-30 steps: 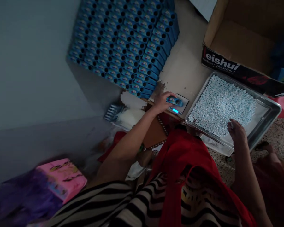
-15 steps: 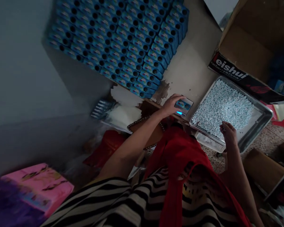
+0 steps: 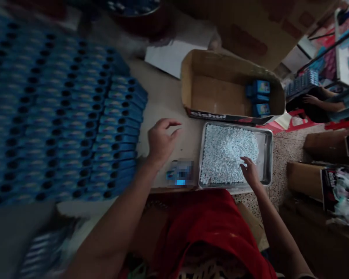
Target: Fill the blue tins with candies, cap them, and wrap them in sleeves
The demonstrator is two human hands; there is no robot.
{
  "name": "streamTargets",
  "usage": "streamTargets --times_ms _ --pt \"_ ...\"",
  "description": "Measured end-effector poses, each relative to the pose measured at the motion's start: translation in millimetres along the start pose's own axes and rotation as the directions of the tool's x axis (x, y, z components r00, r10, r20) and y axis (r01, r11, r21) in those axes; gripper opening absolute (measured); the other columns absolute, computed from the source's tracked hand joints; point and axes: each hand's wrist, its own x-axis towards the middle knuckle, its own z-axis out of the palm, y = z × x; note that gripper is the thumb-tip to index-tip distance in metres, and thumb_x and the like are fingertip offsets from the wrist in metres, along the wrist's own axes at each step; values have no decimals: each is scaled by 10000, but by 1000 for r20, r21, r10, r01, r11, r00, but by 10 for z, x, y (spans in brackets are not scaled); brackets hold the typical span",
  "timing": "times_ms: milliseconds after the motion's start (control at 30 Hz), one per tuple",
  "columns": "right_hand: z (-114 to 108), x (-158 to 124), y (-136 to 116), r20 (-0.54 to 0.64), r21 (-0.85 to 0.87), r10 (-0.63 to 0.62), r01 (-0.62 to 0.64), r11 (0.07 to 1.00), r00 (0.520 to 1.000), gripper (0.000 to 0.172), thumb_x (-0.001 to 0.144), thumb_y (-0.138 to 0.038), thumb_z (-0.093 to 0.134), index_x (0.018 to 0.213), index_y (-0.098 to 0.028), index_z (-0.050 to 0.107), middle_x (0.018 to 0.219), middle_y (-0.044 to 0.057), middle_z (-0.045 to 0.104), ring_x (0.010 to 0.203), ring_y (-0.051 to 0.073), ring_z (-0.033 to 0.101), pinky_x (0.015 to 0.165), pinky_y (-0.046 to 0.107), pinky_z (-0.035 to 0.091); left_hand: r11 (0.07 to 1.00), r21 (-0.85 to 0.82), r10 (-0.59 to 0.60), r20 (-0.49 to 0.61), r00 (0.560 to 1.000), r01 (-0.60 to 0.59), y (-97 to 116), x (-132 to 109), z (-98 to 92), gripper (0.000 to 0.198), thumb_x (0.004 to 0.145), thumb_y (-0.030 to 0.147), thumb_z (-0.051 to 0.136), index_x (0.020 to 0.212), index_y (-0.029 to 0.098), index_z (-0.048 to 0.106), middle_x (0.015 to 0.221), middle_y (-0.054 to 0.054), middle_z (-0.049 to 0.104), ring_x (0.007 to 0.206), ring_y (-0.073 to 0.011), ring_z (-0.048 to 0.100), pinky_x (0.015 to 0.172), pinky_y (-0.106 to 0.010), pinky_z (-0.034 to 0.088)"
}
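My left hand (image 3: 163, 140) hovers above the tabletop, thumb and fingers apart with nothing between them. Just below it, near the table's front edge, a small blue box (image 3: 178, 169) rests on a small digital scale (image 3: 180, 182) with a lit blue display; this spot is blurred. My right hand (image 3: 250, 171) is over a metal tray (image 3: 268, 162), its thumb and forefinger parted. Small pale blue and white pellets (image 3: 223, 151) cover most of that tray, heaped toward its middle. No held thing shows in the right hand.
Rows of blue boxes with dark round holes (image 3: 75, 128) fill the table's left side. Behind the tray stands an open carton (image 3: 218, 93) with several blue boxes (image 3: 261, 97) at its right end. More cartons (image 3: 304, 178) stand on the floor. Another person's arm (image 3: 325, 102) shows at right.
My left hand has come off the blue box on the scale and moved away from it, over the table. My right fingers, pinched before, have parted. The view has turned and shifted right.
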Motion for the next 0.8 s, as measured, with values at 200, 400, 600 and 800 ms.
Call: streamTargets --times_ms 200,400,600,800 --pt "-86 -147 622 -94 14 34 -33 999 995 351 981 -365 575 1233 -212 765 1241 189 765 1108 361 758 1009 611 623 948 -119 316 258 913 -294 1183 1178 1914 69 922 142 742 949 206 738 1036 -59 772 1035 -250 726 1023 -412 573" --pt "116 -648 957 -164 -18 102 -106 994 981 362 1037 -346 540 1319 -316 766 1466 183 675 1354 432 659 1116 709 552 971 -18 227 366 902 -238 1768 2328 3894 567 755 -3 903 1272 72 683 1508 -191 650 1516 -345 515 1333 -544 327" --pt "-6 -432 971 -183 20 33 -30 999 983 344 1057 -391 594 1364 -322 734 1576 165 594 1470 410 573 1207 704 484 891 401 -42 543 839 -214 1846 2835 4546 844 711 176 950 1408 -45 528 1693 -342 426 1651 -443 328 1330 -537 289" --pt "-339 958 933 -63 76 -265 269 960 962 413 1075 -470 614 1433 -285 701 1560 137 642 1513 364 515 1285 620 424 957 160 146 460 876 -243 1637 2528 3419 671 879 187 684 1494 -22 514 1333 -19 723 1363 -285 648 1152 -365 463"
